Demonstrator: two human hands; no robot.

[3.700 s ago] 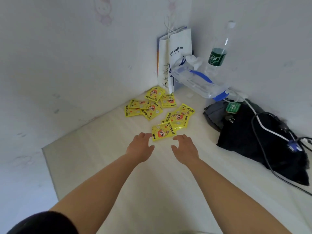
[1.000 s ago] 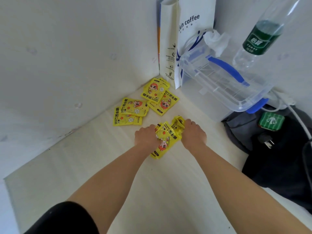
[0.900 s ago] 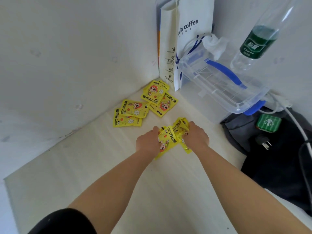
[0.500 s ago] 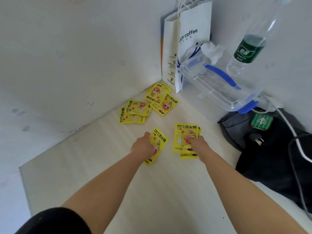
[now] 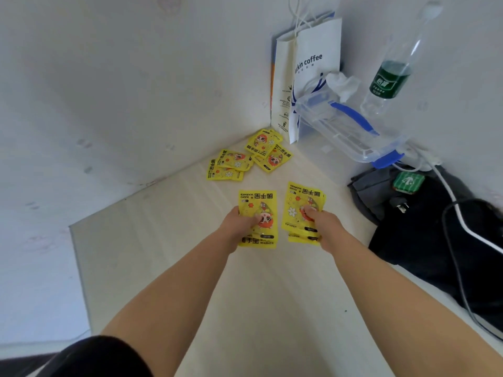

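Two small stacks of yellow hand-warmer packets lie side by side on the pale wooden surface. My left hand [image 5: 239,223] grips the left stack [image 5: 258,202], thumb on top of it. My right hand [image 5: 322,223] holds the right stack [image 5: 302,197] the same way. Several more yellow packets [image 5: 249,157] lie scattered farther back, by the wall corner.
A white paper coffee bag [image 5: 307,66] stands in the corner. A clear plastic box with a blue handle [image 5: 345,129] and a water bottle [image 5: 392,69] sit to the right. Dark clothing [image 5: 435,227] with cables and a green card lies at the right.
Both hands gathered the nearer packets into a bunch, then pulled apart. Each now holds its own flat stack, set side by side closer to me.
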